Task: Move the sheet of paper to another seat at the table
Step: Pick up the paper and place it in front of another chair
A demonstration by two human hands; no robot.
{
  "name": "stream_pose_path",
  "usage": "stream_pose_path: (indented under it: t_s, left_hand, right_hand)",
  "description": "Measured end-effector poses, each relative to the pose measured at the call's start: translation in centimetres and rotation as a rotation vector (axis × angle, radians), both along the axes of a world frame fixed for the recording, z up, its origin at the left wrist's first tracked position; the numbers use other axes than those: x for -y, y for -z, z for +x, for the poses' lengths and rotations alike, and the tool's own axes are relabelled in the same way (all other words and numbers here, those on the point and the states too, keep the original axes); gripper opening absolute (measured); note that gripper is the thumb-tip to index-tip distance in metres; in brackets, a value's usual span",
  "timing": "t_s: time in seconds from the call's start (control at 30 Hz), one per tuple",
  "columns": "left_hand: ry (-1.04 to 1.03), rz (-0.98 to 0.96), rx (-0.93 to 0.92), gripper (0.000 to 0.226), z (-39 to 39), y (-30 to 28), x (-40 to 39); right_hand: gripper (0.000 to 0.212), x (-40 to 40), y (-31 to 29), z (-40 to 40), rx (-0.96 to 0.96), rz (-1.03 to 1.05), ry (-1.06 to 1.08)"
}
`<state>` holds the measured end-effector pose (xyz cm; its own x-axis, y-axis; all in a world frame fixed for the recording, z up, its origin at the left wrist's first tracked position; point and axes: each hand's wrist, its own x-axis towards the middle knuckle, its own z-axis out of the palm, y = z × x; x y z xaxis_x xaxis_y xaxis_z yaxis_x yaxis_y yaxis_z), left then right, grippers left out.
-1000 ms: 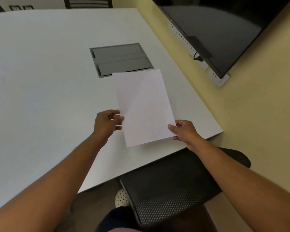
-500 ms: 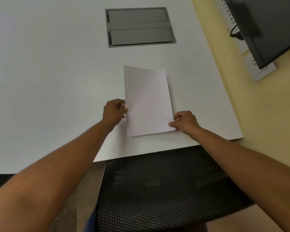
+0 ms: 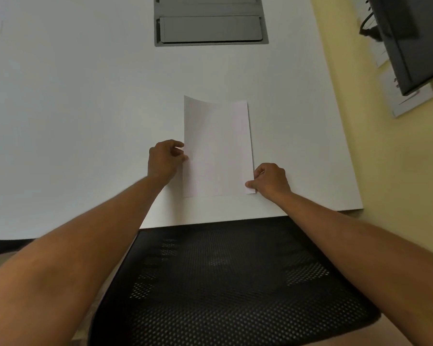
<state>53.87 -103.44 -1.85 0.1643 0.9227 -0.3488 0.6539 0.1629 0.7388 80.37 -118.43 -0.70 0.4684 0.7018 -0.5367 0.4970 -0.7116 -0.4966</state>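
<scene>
A white sheet of paper (image 3: 216, 148) lies nearly flat on the white table (image 3: 73, 121), close to the near edge, its far left corner curling up a little. My left hand (image 3: 164, 158) pinches the sheet's left edge about halfway along. My right hand (image 3: 269, 179) grips the near right corner, thumb on top. Directly below the sheet, tucked against the table edge, stands a black mesh chair (image 3: 223, 283).
A grey cable hatch (image 3: 210, 23) is set into the table beyond the sheet. At the right, a dark screen (image 3: 410, 38) hangs on the yellow wall (image 3: 398, 171) above a white socket strip (image 3: 410, 101). The table's right corner ends near the wall.
The sheet has come down from a tilted, lifted position to lie on the table in front of the chair. Both hands stayed on its edges, and my view has tipped downward.
</scene>
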Motion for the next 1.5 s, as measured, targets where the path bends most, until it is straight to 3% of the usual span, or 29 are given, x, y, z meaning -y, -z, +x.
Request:
stream_pose_path:
  t_s: [0.33,0.53,0.63,0.77,0.87,1.1,1.5]
  left_hand:
    - [0.085,0.072,-0.117,0.056,-0.4,0.4,0.3]
    - [0.416,0.346,-0.277,0.054,-1.9,0.9,1.3]
    - [0.639,0.448,-0.351,0.072,-3.4,1.5,0.9]
    - [0.815,0.422,-0.405,0.09,-3.9,1.9,0.7]
    - [0.829,0.409,-0.401,0.092,-3.5,2.0,0.8]
    - [0.815,0.385,-0.387,0.092,-2.6,2.0,1.3]
    - [0.801,0.431,-0.355,0.091,-2.8,2.3,1.2]
  right_hand:
    - [0.045,-0.2,1.3,1.2,0.038,0.01,-0.088]
    - [0.055,0.5,0.8,1.9,0.007,0.086,-0.054]
    - [0.061,1.5,0.5,2.5,0.161,0.246,-0.292]
    - [0.083,1.8,0.7,3.4,0.231,0.197,-0.685]
    - [0.076,1.4,1.3,4.0,0.285,0.184,-0.779]
    - [0.072,1.1,1.3,4.9,0.208,0.184,-0.743]
    - [0.072,0.8,0.9,4.5,0.24,0.167,-0.766]
